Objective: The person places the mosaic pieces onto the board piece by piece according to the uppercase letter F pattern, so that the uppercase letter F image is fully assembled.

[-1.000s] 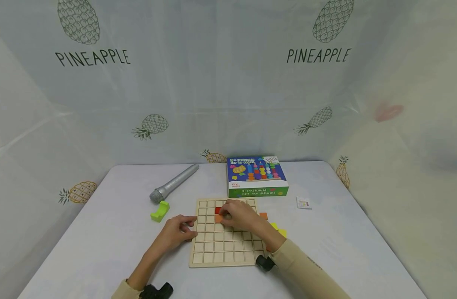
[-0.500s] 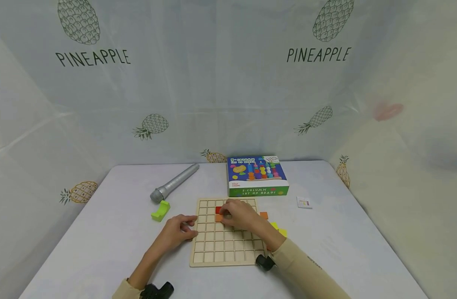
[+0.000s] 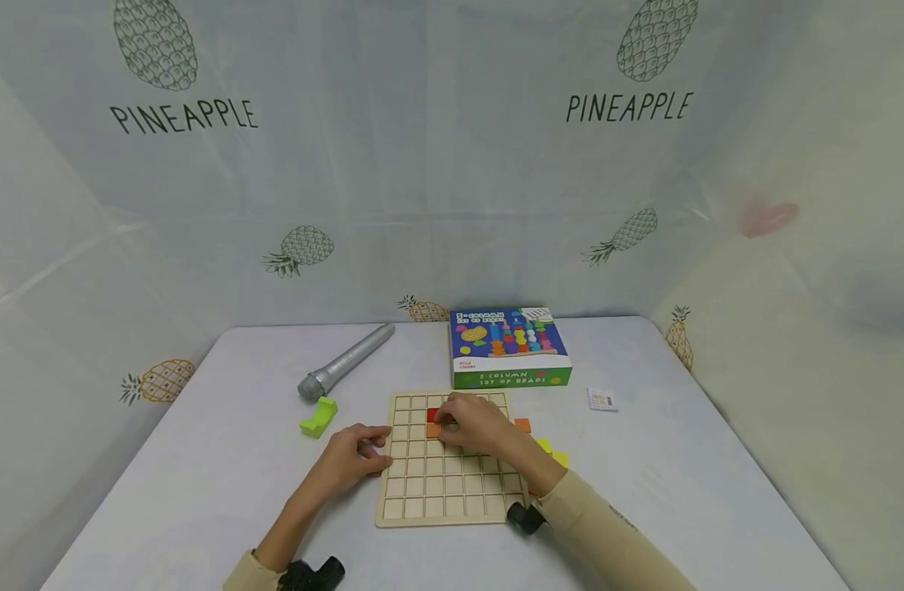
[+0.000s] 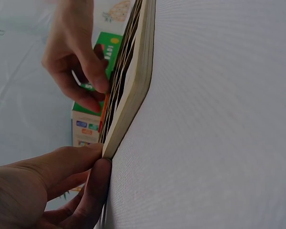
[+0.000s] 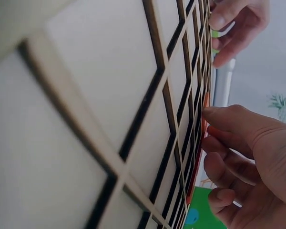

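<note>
A wooden grid board (image 3: 415, 486) lies on the table in the head view. My left hand (image 3: 346, 461) touches its left edge, thumb and index finger set apart; up close in the left wrist view, the fingertips press at the board's rim (image 4: 133, 102). Over the upper middle cells, my right hand (image 3: 475, 423) has its thumb and fingers curled at an orange tile (image 3: 433, 431), pinching it low against the grid. A red tile (image 3: 433, 414) sits in the cell just beyond. In the right wrist view the fingertips partly cover the tiles.
Right of the board lie an orange tile (image 3: 522, 425) and yellow tiles (image 3: 559, 460), partly behind the right forearm. A bead-set box (image 3: 509, 349) stands behind it. A silver microphone (image 3: 344, 363) and a lime-green curved block (image 3: 318, 417) lie left, a small printed card (image 3: 602, 400) right.
</note>
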`<state>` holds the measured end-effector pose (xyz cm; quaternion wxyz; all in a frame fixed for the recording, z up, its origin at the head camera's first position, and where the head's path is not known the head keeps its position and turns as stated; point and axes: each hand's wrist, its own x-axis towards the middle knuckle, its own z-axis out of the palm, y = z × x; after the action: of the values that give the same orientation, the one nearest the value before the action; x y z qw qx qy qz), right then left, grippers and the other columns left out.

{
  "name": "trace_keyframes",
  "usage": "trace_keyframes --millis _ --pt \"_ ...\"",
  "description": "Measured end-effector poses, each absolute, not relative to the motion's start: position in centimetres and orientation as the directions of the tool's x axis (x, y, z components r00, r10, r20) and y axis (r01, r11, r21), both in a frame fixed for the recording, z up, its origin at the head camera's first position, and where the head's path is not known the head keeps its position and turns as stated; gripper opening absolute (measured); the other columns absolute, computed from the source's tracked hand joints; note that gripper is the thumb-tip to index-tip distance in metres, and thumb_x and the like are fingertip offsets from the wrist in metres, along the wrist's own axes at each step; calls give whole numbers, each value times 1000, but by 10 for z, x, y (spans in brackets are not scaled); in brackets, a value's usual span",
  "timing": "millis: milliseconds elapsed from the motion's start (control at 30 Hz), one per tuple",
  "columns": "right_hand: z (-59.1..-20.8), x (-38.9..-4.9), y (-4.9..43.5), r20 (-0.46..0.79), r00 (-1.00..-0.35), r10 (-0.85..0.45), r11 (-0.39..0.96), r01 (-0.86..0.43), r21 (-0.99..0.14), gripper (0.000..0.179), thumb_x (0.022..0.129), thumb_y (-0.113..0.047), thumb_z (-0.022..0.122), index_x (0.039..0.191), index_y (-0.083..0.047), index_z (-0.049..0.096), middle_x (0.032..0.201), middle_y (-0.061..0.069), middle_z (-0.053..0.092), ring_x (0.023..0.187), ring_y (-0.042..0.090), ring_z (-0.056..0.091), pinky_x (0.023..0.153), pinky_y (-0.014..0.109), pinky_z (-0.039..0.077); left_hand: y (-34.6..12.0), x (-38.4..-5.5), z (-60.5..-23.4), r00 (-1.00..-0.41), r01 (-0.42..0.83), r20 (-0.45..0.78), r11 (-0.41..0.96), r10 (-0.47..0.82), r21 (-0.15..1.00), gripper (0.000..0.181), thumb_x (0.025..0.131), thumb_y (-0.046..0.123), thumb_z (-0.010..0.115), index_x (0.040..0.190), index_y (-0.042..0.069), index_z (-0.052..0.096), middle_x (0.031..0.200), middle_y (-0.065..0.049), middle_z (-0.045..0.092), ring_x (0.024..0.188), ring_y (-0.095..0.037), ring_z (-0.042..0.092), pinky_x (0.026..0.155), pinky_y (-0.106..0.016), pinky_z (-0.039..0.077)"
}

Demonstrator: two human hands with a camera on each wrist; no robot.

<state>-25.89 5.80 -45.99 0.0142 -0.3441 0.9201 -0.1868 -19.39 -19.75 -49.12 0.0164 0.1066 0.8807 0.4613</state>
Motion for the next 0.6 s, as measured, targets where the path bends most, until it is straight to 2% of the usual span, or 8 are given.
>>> trace_keyframes --millis 167,333,600 --pt "-458 -258 63 83 -776 -626 702 -606 -374 21 88 -26 74 107 -17 75 102 -6 67 88 8 62 73 24 52 -199 -194 -493 -977 172 70 554 200 814 51 78 9 81 125 -3 64 99 -10 65 74 -7 63 59 -19 54" --pt "-454 -257 75 52 -793 -608 713 -573 -403 25 87 -26 75 109 -16 74 104 -5 68 91 9 61 79 27 53 -198 -193 -494 -978 170 69 556 197 814 51 78 9 81 124 -3 64 98 -10 65 74 -7 63 60 -19 54" --pt "-446 -255 110 16 -831 -555 735 -500 -458 28 86 -25 76 112 -13 73 108 0 69 99 18 62 85 36 54 -198 -196 -494 -979 172 74 573 191 801 50 78 10 81 124 -2 65 98 -8 66 74 -5 63 61 -19 53"
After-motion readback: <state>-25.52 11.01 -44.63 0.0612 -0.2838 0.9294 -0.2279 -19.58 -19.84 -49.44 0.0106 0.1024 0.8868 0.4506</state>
